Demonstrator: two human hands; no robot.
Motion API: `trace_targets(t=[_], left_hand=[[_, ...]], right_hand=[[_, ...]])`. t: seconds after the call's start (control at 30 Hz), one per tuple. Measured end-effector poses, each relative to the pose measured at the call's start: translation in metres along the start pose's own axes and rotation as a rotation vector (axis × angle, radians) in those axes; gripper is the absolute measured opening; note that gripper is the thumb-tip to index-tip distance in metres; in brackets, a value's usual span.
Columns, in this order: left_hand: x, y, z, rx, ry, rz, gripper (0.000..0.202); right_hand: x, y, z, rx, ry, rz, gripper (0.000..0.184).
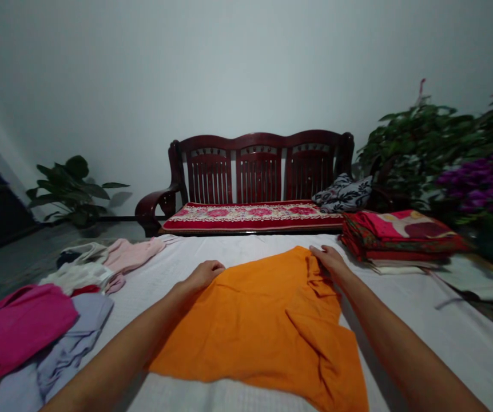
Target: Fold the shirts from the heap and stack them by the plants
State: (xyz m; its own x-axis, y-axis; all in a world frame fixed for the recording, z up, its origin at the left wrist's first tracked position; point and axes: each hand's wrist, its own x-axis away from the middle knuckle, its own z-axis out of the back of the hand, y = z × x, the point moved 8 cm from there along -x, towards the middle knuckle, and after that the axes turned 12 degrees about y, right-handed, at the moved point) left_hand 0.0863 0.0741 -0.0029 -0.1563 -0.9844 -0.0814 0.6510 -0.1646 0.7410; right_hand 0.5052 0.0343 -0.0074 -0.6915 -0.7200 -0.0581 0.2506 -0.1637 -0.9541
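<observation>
An orange garment lies spread on a white sheet in front of me. My left hand rests at its far left edge, fingers curled round the cloth. At the garment's far right corner is my right hand, fingers closed on the bunched fabric there. Both forearms reach out along the sides of the garment.
A heap of loose clothes, magenta, lilac, pink and white, lies at the left. Folded red patterned cloths are stacked at the right. A dark wooden bench stands behind, with potted plants on both sides.
</observation>
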Motion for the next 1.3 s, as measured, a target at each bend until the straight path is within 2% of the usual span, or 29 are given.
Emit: trace_targets(t=[0.1, 0.17, 0.27, 0.33, 0.4, 0.43, 0.5, 0.57, 0.63, 0.73, 0.8, 0.87, 0.9, 0.97, 1.07, 1.2, 1.3], left_hand=[[0.029, 0.019, -0.030, -0.015, -0.154, -0.126, 0.034], [0.049, 0.037, -0.042, -0.062, -0.237, -0.241, 0.036], [0.060, 0.048, -0.040, -0.177, -0.200, -0.307, 0.037], [0.054, 0.044, -0.031, -0.268, -0.093, -0.273, 0.044], [0.048, 0.035, -0.028, -0.325, -0.044, -0.219, 0.051], [0.047, 0.031, -0.030, -0.331, -0.062, -0.200, 0.049], [0.048, 0.028, -0.038, -0.297, -0.146, -0.188, 0.031], [0.050, 0.031, -0.035, -0.239, -0.171, -0.197, 0.016], [0.047, 0.039, -0.012, -0.216, -0.046, -0.214, 0.014], [0.038, 0.050, 0.051, -0.291, 0.312, -0.248, 0.017], [0.032, 0.056, 0.087, -0.386, 0.506, -0.286, 0.017], [0.026, 0.059, 0.105, -0.497, 0.613, -0.330, 0.020], [0.022, 0.058, 0.107, -0.553, 0.630, -0.341, 0.024], [0.013, 0.046, 0.101, -0.648, 0.594, -0.319, 0.034], [0.008, 0.009, 0.083, -0.707, 0.460, -0.184, 0.044], [0.027, -0.039, 0.072, -0.651, 0.307, -0.061, 0.039], [0.054, -0.060, 0.076, -0.578, 0.247, -0.012, 0.038]], right_hand=[[-0.001, -0.003, -0.005, 0.050, 0.004, 0.029, 0.042], [-0.007, -0.009, 0.001, 0.014, 0.068, 0.090, 0.039], [-0.019, -0.011, 0.018, -0.044, 0.191, 0.130, 0.052], [-0.025, -0.003, 0.025, 0.015, 0.216, 0.085, 0.062], [-0.028, 0.006, 0.029, 0.099, 0.222, 0.041, 0.064], [-0.027, 0.010, 0.029, 0.126, 0.218, 0.030, 0.063], [-0.024, 0.015, 0.027, 0.140, 0.192, 0.022, 0.060], [-0.019, 0.016, 0.023, 0.143, 0.155, 0.026, 0.056], [-0.016, 0.011, 0.020, 0.111, 0.140, 0.057, 0.055], [-0.017, -0.006, 0.018, -0.010, 0.149, 0.132, 0.055], [-0.020, -0.020, 0.015, -0.084, 0.167, 0.163, 0.056], [-0.024, -0.031, 0.009, -0.116, 0.182, 0.173, 0.058], [-0.025, -0.035, 0.004, -0.123, 0.183, 0.177, 0.060], [-0.027, -0.041, -0.006, -0.107, 0.165, 0.186, 0.064], [-0.027, -0.035, -0.014, -0.006, 0.139, 0.182, 0.067], [-0.007, -0.019, -0.008, 0.208, 0.095, 0.196, 0.054], [0.032, -0.028, -0.003, 0.398, 0.017, 0.390, 0.035]])
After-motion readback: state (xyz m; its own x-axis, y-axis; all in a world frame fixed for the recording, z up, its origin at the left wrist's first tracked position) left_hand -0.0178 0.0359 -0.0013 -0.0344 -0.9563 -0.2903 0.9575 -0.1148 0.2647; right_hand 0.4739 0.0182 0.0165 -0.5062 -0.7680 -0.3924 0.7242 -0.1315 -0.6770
